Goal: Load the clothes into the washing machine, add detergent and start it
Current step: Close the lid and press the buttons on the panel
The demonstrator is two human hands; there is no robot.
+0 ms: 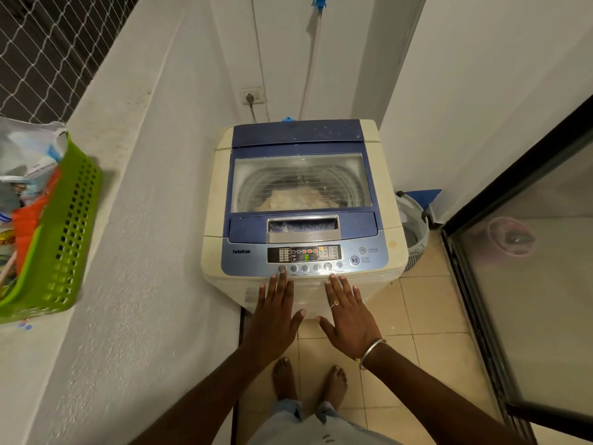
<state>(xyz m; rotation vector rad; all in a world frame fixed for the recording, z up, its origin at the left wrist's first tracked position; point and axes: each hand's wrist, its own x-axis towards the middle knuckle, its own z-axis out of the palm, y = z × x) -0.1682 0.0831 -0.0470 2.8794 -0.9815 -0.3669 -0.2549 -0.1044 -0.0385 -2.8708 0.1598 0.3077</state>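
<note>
A cream and blue top-load washing machine (385, 194) stands ahead with its lid (301, 146) shut. Pale clothes (298, 199) show through the lid window inside the drum. The control panel (250, 261) is lit, and its display shows a green "F". My left hand (272, 319) is spread flat, its middle fingertip at the leftmost round button (282, 268). My right hand (348, 313) is also spread flat, fingertips at the panel's front edge below a button (327, 266). Both hands hold nothing.
A green plastic basket (64, 242) with packets and bags sits on the white ledge (134, 252) at left. A grey laundry basket (415, 226) stands on the tiled floor right of the machine. A glass sliding door (526, 284) is at right. My bare feet (308, 380) are below.
</note>
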